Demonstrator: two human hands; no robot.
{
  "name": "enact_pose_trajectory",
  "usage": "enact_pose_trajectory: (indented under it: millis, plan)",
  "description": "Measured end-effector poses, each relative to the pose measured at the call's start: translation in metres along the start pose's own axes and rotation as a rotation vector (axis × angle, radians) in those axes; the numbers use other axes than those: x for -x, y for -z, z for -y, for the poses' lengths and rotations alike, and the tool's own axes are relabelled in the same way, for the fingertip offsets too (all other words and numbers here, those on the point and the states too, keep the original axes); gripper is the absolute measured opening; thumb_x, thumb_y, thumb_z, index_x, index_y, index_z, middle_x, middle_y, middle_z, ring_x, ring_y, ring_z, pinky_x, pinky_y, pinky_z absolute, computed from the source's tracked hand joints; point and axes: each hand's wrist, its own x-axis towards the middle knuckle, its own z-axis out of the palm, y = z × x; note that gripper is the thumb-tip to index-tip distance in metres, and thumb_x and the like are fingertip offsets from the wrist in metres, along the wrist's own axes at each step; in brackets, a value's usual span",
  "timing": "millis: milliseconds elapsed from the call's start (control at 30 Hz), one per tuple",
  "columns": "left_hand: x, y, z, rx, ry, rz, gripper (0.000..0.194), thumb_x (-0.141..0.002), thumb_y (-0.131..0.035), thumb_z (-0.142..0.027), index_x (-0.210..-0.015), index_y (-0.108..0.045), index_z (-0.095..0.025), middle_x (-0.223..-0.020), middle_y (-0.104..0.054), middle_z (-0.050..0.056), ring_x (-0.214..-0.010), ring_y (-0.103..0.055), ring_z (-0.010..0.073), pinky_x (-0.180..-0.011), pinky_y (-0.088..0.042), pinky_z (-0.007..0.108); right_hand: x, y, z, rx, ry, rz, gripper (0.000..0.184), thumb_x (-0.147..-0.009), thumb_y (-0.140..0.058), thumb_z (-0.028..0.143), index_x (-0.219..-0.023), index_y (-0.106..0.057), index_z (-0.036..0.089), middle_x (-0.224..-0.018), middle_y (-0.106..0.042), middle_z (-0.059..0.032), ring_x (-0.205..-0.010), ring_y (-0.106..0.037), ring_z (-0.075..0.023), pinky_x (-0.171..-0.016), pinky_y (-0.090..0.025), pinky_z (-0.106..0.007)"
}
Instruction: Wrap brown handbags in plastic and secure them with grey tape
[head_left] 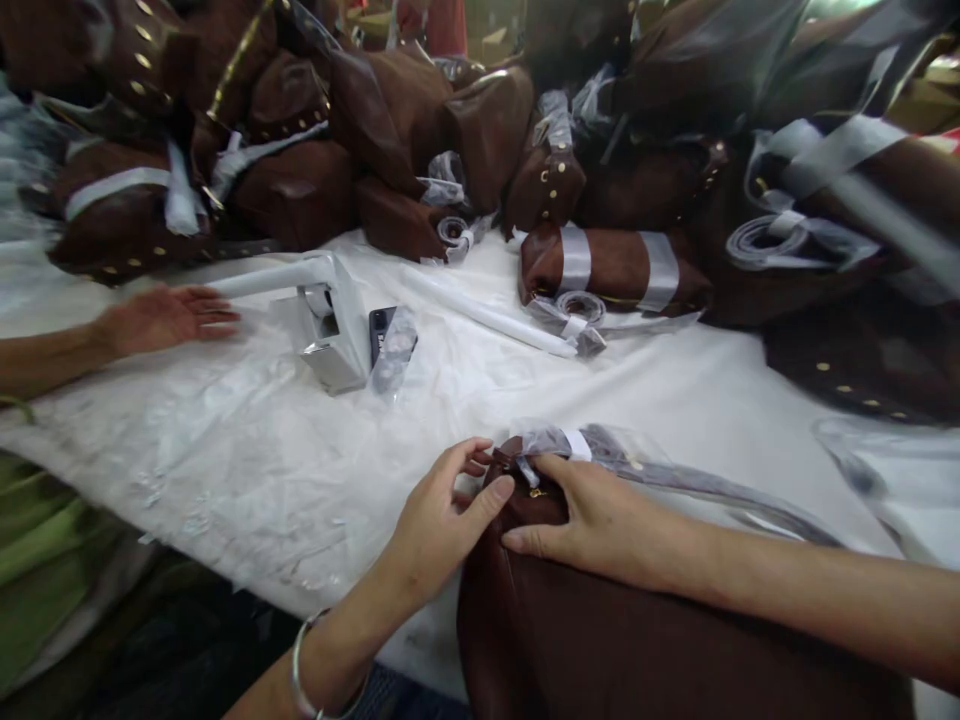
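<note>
A dark brown leather handbag (660,640) lies in front of me at the lower right, a small gold-coloured metal fitting showing near its top corner. My right hand (592,515) grips the bag's top edge, thumb on the near side and fingers over the opening. At the same corner, my left hand (446,510) is curved with thumb and fingers apart, nearly touching the leather; its far fingertips are partly hidden. A plastic-wrapped strap (690,475) with a white band runs along the bag's far side.
Another person's hand (169,318) reaches in from the left over the white-covered table (247,470). A white tape dispenser (330,330) stands beside a phone-like dark object (391,345). Several wrapped brown bags (300,190) are piled behind; one taped bag (611,265) lies nearer.
</note>
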Motion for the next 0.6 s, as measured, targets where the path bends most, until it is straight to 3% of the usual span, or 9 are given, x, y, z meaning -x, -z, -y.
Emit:
enact_pose_trajectory:
  millis: [133,200,267,433,600]
  plan:
    - [-0.019,-0.008,0.001,0.178,0.118,0.188,0.04,-0.086,-0.069,-0.042,-0.117,-0.061,-0.019,-0.109,-0.071,0.007,-0.101,-0.068,0.0223,-0.09,-0.054,0.036,-0.007,0.007,-0.013,-0.197,0.063,0.023,0.037,-0.092,-0.055,0.054,-0.099,-0.067,0.02,-0.094,-0.071,-0.004,-0.084,-0.064,-0.0219,-0.074,-0.049,-0.033]
    - [-0.018,-0.009,0.002,0.282,0.149,0.198,0.039,-0.086,-0.07,-0.041,-0.117,-0.061,-0.019,-0.11,-0.072,0.006,-0.105,-0.067,0.0223,-0.094,-0.052,0.035,-0.012,0.011,-0.019,-0.251,0.094,0.072,0.037,-0.097,-0.047,0.049,-0.089,-0.069,0.02,-0.086,-0.07,-0.0012,-0.081,-0.063,-0.0199,-0.072,-0.049,-0.032]
    - [-0.015,-0.01,0.004,0.353,0.176,0.171,0.042,-0.085,-0.073,-0.04,-0.118,-0.06,-0.02,-0.112,-0.071,0.006,-0.11,-0.065,0.0219,-0.097,-0.05,0.034,-0.015,0.014,-0.024,-0.243,0.134,0.094,0.03,-0.095,-0.053,0.045,-0.087,-0.07,0.02,-0.082,-0.07,0.0004,-0.078,-0.063,-0.019,-0.072,-0.048,-0.031]
    - [-0.009,-0.017,0.01,0.453,0.156,0.127,0.047,-0.082,-0.077,-0.04,-0.12,-0.059,-0.021,-0.117,-0.07,0.006,-0.113,-0.064,0.0216,-0.098,-0.05,0.033,-0.015,0.009,-0.03,-0.092,0.193,-0.036,0.017,-0.091,-0.064,0.035,-0.084,-0.069,0.02,-0.076,-0.07,0.001,-0.07,-0.062,-0.0167,-0.065,-0.045,-0.027]
    - [-0.006,-0.017,0.005,0.527,0.213,0.179,0.046,-0.083,-0.075,-0.043,-0.12,-0.062,-0.019,-0.123,-0.069,0.007,-0.114,-0.063,0.0238,-0.1,-0.048,0.034,-0.003,0.007,-0.031,0.236,0.424,-0.209,0.02,-0.1,-0.051,0.032,-0.092,-0.064,0.019,-0.081,-0.071,-0.0041,-0.07,-0.065,-0.0175,-0.065,-0.049,-0.028]
